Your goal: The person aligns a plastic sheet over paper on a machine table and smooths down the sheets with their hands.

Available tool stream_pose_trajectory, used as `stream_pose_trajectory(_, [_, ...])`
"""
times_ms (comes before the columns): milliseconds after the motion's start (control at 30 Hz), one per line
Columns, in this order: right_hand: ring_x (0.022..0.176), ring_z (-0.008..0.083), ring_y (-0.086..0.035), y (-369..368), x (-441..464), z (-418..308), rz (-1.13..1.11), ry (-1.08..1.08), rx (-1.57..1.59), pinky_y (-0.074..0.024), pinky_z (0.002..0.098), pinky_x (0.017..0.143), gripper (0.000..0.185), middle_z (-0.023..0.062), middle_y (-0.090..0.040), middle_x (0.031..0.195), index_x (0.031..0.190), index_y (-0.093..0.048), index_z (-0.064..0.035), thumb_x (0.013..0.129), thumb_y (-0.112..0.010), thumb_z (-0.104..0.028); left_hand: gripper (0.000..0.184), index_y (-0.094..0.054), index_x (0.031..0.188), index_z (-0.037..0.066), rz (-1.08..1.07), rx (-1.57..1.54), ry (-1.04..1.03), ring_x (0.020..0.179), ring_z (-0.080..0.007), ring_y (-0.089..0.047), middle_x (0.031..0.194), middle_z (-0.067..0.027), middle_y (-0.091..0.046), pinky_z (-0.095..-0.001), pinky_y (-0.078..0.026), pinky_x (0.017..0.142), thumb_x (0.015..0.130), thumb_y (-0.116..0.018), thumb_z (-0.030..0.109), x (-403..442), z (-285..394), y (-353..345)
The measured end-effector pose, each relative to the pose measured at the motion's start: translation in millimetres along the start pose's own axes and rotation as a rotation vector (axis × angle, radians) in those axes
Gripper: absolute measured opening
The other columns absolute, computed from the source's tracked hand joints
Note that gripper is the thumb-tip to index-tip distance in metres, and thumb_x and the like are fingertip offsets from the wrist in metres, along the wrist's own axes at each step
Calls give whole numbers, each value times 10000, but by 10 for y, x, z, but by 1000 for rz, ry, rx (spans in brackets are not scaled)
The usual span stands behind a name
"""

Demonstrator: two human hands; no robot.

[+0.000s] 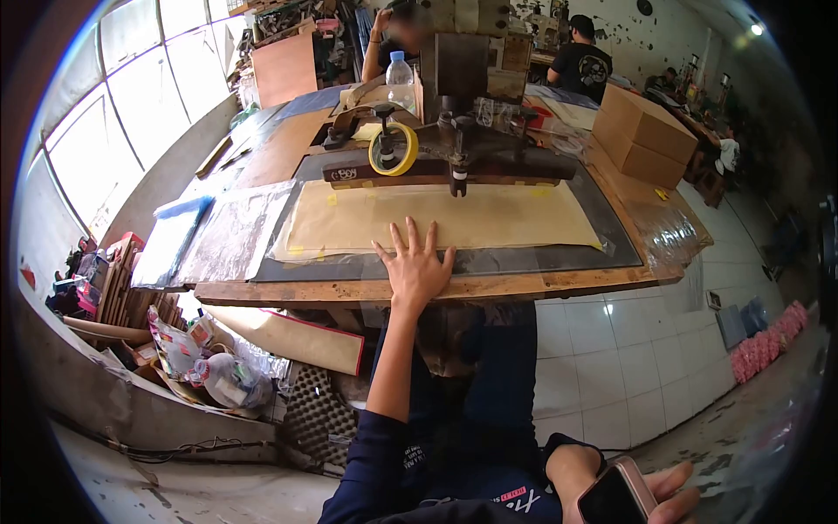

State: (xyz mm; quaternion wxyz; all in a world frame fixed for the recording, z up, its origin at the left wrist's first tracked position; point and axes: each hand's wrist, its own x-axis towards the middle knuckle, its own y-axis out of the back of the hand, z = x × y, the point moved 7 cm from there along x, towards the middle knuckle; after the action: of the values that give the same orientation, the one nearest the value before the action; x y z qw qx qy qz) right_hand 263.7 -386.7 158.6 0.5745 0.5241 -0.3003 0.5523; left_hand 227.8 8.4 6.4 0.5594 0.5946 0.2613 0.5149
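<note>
My left hand (416, 266) lies palm down with its fingers spread on a long, pale yellow sheet (506, 223). The sheet rests on a dark mat (576, 259), with clear plastic film showing along its edges. Just beyond my fingertips, a long dark bar (506, 172) of a press machine (460, 65) spans the sheet's far side. A roll of yellow tape (412, 148) hangs on the machine. At the bottom right, my right hand (674, 498), partly cut off by the frame, is closed around a phone (618, 496) with a dark screen.
The wooden table edge (524, 286) runs in front of me. Clear plastic sheets (231, 229) lie left; a cardboard box (642, 135) stands right. Behind are a water bottle (399, 77) and two people, one in a black shirt (580, 70). Bagged items (229, 377) sit at lower left.
</note>
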Motion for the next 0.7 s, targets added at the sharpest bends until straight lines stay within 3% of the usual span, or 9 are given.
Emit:
stream_pose_trajectory(100, [1375, 187, -93, 58, -3, -47, 62, 196, -359, -65, 617, 1061, 219, -11, -392, 1312, 744, -359, -130, 942, -361, -223, 610, -319, 1402, 218, -26, 32, 11, 1368, -389, -127, 1475, -152, -218, -662, -55, 1029, 893, -319, 554, 19, 4, -7])
stream_pose_trajectory(167, [1392, 182, -46, 103, 55, -185, 160, 350, -455, -54, 592, 1074, 214, -16, -367, 1364, 753, -372, -123, 948, -370, -212, 614, -311, 1405, 218, -28, 44, 12, 1370, -386, -123, 1478, -149, -212, -664, -51, 1028, 894, -312, 558, -4, -4, -12])
stream_pose_trajectory(267, [1395, 194, -32, 114, 178, -293, 98, 150, -277, -44, 596, 1068, 206, -5, -396, 1345, 769, -390, -113, 949, -362, -207, 624, -298, 1410, 220, -40, 40, 16, 1372, -381, -120, 1484, -143, -197, -670, -45, 1023, 893, -301, 569, 13, 10, 1])
stream_pose_trajectory(367, [1383, 211, -89, 170, 200, -374, 33, 308, -348, -51, 594, 1059, 202, 4, -398, 1351, 783, -415, -111, 952, -348, -199, 633, -289, 1415, 224, -69, 34, 24, 1375, -373, -115, 1489, -137, -185, -675, -40, 1020, 891, -293, 580, -9, 10, -11])
stream_pose_trajectory(467, [1336, 213, -186, 101, 194, -361, -136, 78, -427, -76, 576, 1056, 223, 8, -432, 1291, 778, -424, -123, 956, -328, -216, 644, -282, 1418, 225, -73, 41, 25, 1377, -369, -111, 1490, -133, -185, -678, -37, 1017, 888, -289, 592, -7, 9, -13])
stream_pose_trajectory(567, [1270, 196, -256, 52, 117, -320, -174, 53, -490, -90, 550, 1058, 240, 4, -469, 1163, 760, -414, -141, 961, -316, -229, 656, -278, 1420, 225, -79, 38, 30, 1378, -366, -108, 1491, -132, -182, -678, -34, 1018, 884, -286, 603, -13, 13, 9])
stream_pose_trajectory(633, [1244, 179, -277, 86, 170, -317, -8, 67, -343, -75, 565, 1060, 245, -4, -468, 1052, 747, -401, -147, 961, -319, -233, 670, -283, 1418, 219, -88, 44, 30, 1378, -366, -108, 1491, -132, -182, -681, -38, 1016, 878, -288, 618, -16, 22, 18])
stream_pose_trajectory(700, [1242, 179, -281, 99, 181, -304, -52, 53, -333, -70, 568, 1061, 242, -7, -468, 1053, 749, -405, -146, 960, -322, -232, 675, -286, 1416, 218, -78, 42, 28, 1378, -366, -109, 1491, -132, -182, -684, -39, 1014, 876, -289, 622, -15, 26, 20])
